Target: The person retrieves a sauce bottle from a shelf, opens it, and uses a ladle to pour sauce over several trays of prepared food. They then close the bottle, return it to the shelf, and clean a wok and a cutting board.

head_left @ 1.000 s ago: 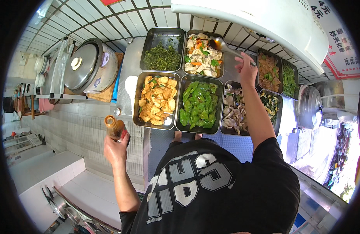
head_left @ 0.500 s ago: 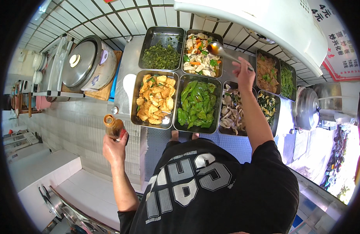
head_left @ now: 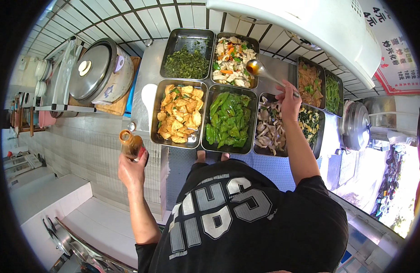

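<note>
A spoon (head_left: pixel 261 72), closed on at its handle, is held in the right hand's (head_left: pixel 289 98) grip, at upper centre-right of the frame; brown liquid (head_left: pixel 252 68) is carried in its bowl, at the right edge of a tray (head_left: pixel 253 44) of pale mixed food. An uncapped jar (head_left: pixel 131 144) is firmly gripped by the left hand (head_left: pixel 132 170), at centre-left, near the counter (head_left: pixel 140 108). The spoon is probably best kept level and moved slowly, so that nothing is dripped on the food; the jar should be kept mouth-up. A red label patch is partly covered by fingers and cannot be read. Large grey lettering is printed on the black shirt (head_left: pixel 305 227); a red-bordered sign (head_left: pixel 394 54) with red and dark writing is seen at upper right.
</note>
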Demonstrator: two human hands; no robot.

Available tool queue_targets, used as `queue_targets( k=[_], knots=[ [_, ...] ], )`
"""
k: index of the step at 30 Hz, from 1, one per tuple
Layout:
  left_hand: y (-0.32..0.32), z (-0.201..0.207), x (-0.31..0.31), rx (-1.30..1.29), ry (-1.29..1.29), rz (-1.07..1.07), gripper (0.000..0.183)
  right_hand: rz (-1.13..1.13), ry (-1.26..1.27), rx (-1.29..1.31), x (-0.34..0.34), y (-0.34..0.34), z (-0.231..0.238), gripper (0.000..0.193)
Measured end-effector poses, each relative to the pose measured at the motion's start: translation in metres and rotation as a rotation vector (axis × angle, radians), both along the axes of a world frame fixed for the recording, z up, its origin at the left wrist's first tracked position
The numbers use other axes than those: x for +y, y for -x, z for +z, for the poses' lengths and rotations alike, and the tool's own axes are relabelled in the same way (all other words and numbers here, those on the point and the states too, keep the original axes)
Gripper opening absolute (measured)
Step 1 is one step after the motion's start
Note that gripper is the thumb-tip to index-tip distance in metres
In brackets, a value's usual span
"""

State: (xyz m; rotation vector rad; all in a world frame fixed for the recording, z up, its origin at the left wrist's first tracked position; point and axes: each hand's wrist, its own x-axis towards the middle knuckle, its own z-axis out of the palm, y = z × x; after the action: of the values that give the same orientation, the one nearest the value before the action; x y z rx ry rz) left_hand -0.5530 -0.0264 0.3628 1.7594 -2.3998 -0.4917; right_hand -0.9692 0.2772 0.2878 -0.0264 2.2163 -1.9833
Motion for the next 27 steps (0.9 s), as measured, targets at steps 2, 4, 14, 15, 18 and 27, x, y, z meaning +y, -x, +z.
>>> queue_targets(
  k=[2,4,14,15,18,27],
  knots=[
    [0.000,0.000,-0.001,-0.017,0.012,-0.009,0.051,-0.013,-0.025,-0.028,0.004,-0.007,0.000,0.036],
    [0.001,0.001,-0.001,0.002,-0.005,-0.021,0.051,0.083,-0.021,-0.005,-0.005,-0.016,-0.002,0.035],
    [0.002,0.009,0.002,-0.020,0.016,0.010,0.049,0.178,-0.040,0.017,-0.048,-0.021,0.010,0.037],
    [0.000,0.009,0.002,-0.013,0.014,0.011,0.049,0.202,-0.077,0.025,-0.046,-0.024,0.011,0.037],
    [-0.002,0.010,0.003,-0.003,0.015,0.005,0.049,0.281,-0.189,0.067,-0.052,-0.031,0.013,0.036],
    [-0.003,0.010,0.001,0.005,-0.001,0.005,0.050,0.239,-0.310,0.249,-0.074,0.002,0.024,0.035]
  ],
)
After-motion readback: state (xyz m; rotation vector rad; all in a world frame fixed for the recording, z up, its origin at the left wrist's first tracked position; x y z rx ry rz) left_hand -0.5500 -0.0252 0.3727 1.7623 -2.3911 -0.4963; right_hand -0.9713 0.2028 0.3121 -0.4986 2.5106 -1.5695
